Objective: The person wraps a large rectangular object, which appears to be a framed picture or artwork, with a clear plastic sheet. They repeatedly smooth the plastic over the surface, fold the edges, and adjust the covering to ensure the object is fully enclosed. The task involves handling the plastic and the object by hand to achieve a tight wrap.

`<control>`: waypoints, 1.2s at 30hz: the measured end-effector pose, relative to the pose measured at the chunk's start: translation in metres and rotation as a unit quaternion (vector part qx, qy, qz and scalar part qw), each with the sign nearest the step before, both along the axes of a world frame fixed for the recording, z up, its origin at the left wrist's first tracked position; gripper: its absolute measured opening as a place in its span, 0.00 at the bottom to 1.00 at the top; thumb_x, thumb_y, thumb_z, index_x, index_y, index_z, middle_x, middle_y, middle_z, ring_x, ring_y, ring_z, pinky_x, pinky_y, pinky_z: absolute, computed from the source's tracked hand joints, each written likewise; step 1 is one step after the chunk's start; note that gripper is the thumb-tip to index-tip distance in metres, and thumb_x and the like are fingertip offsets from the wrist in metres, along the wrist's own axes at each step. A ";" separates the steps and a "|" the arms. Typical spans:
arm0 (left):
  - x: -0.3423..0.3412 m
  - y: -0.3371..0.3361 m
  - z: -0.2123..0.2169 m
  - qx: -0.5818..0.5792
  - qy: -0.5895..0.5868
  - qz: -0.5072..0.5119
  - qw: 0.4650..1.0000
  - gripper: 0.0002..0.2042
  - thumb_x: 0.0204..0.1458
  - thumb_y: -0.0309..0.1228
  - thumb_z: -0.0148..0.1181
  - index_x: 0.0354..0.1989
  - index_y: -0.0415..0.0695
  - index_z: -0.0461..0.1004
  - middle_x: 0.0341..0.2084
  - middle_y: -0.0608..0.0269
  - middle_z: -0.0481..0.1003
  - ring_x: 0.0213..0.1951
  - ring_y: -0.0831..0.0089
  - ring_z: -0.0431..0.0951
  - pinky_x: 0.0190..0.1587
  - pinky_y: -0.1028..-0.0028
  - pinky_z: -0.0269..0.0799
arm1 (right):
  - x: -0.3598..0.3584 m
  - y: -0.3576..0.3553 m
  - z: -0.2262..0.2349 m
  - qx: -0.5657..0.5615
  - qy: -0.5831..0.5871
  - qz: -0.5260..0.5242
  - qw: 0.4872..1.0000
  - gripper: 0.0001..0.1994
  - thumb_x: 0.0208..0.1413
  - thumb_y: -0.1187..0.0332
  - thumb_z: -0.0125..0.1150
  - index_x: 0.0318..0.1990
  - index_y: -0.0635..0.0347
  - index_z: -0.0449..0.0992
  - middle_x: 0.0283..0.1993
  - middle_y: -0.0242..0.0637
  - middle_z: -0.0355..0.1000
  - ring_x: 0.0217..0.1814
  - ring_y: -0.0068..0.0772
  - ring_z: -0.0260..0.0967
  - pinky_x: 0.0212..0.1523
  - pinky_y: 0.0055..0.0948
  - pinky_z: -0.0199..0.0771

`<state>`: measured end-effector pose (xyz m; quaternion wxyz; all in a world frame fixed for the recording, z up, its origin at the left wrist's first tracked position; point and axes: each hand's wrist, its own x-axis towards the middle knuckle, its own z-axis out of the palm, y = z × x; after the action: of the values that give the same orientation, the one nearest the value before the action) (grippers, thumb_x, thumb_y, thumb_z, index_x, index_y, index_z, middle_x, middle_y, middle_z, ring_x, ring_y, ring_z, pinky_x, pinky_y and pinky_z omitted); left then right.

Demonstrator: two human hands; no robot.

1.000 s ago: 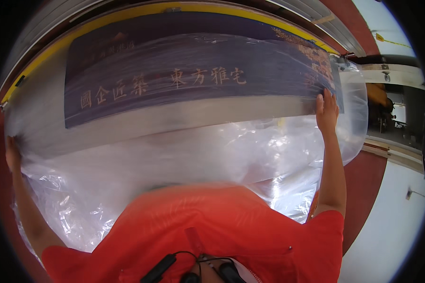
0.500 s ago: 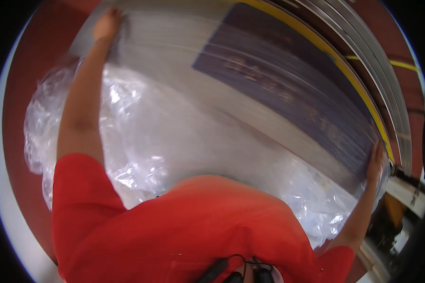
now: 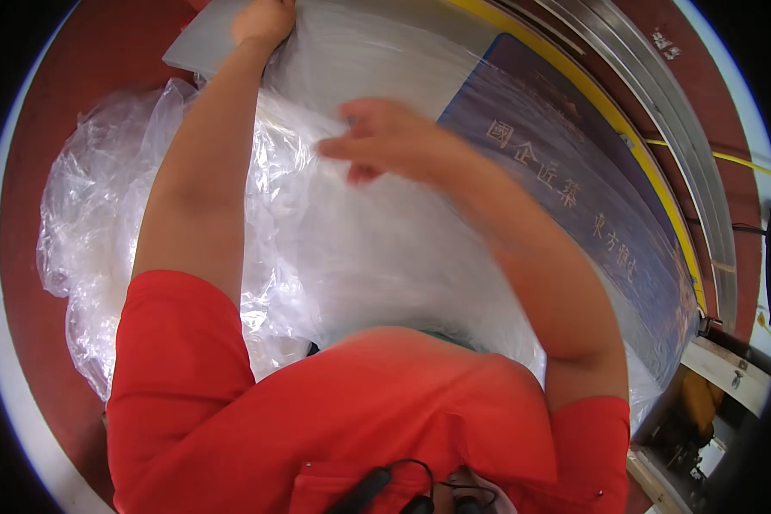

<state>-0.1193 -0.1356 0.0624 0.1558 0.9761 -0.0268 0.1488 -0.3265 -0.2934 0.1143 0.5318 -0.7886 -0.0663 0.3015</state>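
A large sheet of clear plastic film (image 3: pixel 360 231) lies over a broad flat panel and falls in crumpled folds on the left. Through it shows a dark blue printed area (image 3: pixel 565 163) with pale lettering. My left hand (image 3: pixel 265 24) is stretched to the far left, its fingers curled on the film near a grey corner of the panel (image 3: pixel 199 43); the upper fingers are partly cut off by the picture edge. Over the middle of the film hangs my right hand (image 3: pixel 390 141), smeared by motion, fingers apart and holding nothing.
A yellow strip (image 3: pixel 608 111) runs along the panel's far edge, with curved-looking metal rails (image 3: pixel 672 128) beyond it. Reddish floor (image 3: pixel 43 171) shows at the left. At the lower right are a white bar (image 3: pixel 728 373) and some dark equipment (image 3: pixel 690 428).
My right hand has left the panel's right edge and swung in to the middle. My left hand has shifted right along the far side. The film now covers more of the lettered area.
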 end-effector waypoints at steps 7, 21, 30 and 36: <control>-0.009 0.007 -0.004 -0.007 0.010 0.034 0.999 0.16 0.48 0.41 0.38 0.37 0.42 0.66 0.34 0.48 0.69 0.39 0.54 0.68 0.42 0.60 0.61 | -0.083 -0.067 0.040 0.358 -0.057 0.192 0.912 0.11 0.46 0.63 0.49 0.29 0.63 0.70 0.30 0.35 0.66 0.27 0.27 0.61 0.30 0.24 0.61; 0.100 0.065 -0.057 0.176 0.056 -0.006 0.983 0.24 0.50 0.48 0.29 0.43 0.42 0.64 0.40 0.46 0.66 0.43 0.51 0.66 0.45 0.58 0.60 | -0.538 -0.363 0.085 -0.643 -0.132 -0.646 0.390 0.10 0.47 0.69 0.46 0.34 0.63 0.70 0.29 0.35 0.67 0.30 0.31 0.64 0.33 0.26 0.66; 0.124 0.030 -0.084 0.173 0.032 -0.024 0.984 0.24 0.49 0.49 0.31 0.43 0.42 0.64 0.40 0.46 0.65 0.44 0.49 0.64 0.45 0.59 0.60 | -0.666 -0.454 0.029 -0.389 -0.400 -0.578 0.595 0.15 0.46 0.60 0.44 0.35 0.62 0.67 0.32 0.35 0.65 0.34 0.28 0.62 0.40 0.25 0.62; 0.109 0.075 -0.073 0.191 -0.037 -0.020 0.981 0.23 0.49 0.48 0.35 0.35 0.39 0.66 0.33 0.42 0.67 0.36 0.47 0.68 0.37 0.57 0.63 | -0.489 -0.414 0.208 -0.840 0.098 -0.479 0.236 0.22 0.47 0.51 0.41 0.42 0.58 0.67 0.39 0.42 0.68 0.38 0.47 0.65 0.38 0.42 0.63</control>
<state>-0.0107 -0.0610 -0.0103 -0.0314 0.9811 -0.0804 0.1734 -0.8154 -0.7069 0.3223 -0.3861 -0.6347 0.6675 -0.0510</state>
